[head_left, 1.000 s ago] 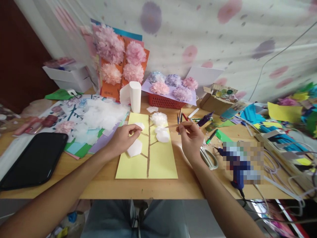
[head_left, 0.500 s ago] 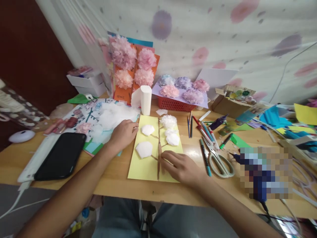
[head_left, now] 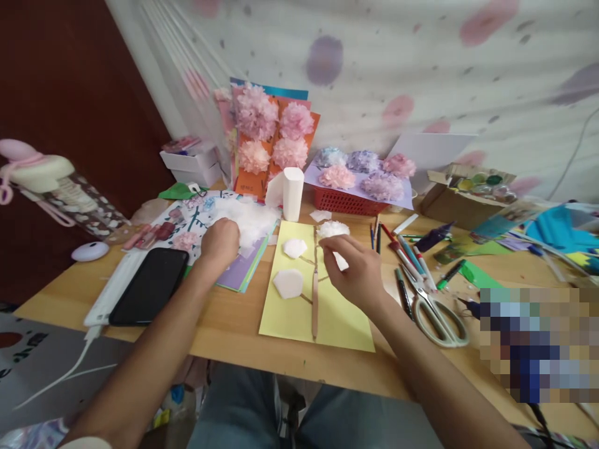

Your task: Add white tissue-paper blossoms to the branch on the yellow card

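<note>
A yellow card (head_left: 327,315) with a brown branch drawn on it lies on the wooden table (head_left: 224,327). White tissue shapes (head_left: 287,282) are stuck beside the branch, and a fluffy white tissue flower (head_left: 333,228) sits near the top. A wooden stick (head_left: 315,299) lies along the trunk. My right hand (head_left: 355,271) hovers over the card's right side, fingers curled and pinched at a white tissue flower. My left hand (head_left: 219,242) rests closed on a heap of white tissue sheets (head_left: 250,218) left of the card.
A black phone (head_left: 150,294) lies at the left. A roll of tissue (head_left: 292,193), a red basket (head_left: 358,201) and pink paper-flower cards (head_left: 274,134) stand behind. Pens (head_left: 412,255) and scissors (head_left: 437,315) lie at the right, with coloured paper scraps beyond.
My right hand put the stick down on the card's trunk and then rose to the tissue flowers. My left hand left the card for the tissue heap. The view swung left.
</note>
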`<control>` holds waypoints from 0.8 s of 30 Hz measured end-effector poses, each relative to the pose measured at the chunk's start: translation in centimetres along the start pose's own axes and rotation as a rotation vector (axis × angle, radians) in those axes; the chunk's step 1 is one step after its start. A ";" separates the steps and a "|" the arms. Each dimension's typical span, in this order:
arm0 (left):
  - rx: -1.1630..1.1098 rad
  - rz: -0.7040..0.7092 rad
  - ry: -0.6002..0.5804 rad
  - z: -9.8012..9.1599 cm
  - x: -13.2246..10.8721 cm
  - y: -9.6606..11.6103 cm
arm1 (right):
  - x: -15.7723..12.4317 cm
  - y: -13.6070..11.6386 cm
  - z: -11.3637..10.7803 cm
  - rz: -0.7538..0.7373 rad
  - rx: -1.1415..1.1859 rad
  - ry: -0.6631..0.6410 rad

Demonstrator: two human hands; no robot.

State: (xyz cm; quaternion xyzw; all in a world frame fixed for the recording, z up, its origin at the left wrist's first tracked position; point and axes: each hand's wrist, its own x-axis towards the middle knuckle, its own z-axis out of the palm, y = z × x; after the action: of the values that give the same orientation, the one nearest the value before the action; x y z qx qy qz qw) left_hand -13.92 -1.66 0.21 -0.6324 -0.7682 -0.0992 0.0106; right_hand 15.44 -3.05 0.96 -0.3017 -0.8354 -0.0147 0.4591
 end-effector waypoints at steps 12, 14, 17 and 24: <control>-0.188 -0.077 0.125 -0.7 0.5 -3.2 | -1.7 2.0 0.1 0.096 -0.048 0.116; -0.218 -0.080 0.112 -0.6 0.7 -3.7 | -1.6 2.0 0.1 0.090 -0.060 0.115; -0.252 -0.094 0.132 -0.7 0.8 -4.2 | -1.7 1.9 0.1 0.085 -0.078 0.097; -0.300 -0.087 0.213 -0.8 1.0 -4.8 | -2.0 1.8 0.2 0.098 -0.078 0.071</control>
State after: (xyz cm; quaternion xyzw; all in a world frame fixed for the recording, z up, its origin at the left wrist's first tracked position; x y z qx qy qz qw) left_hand -18.91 -1.71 0.45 -0.5791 -0.7659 -0.2793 -0.0067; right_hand 17.03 -2.46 -1.12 -0.3591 -0.8018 -0.0352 0.4764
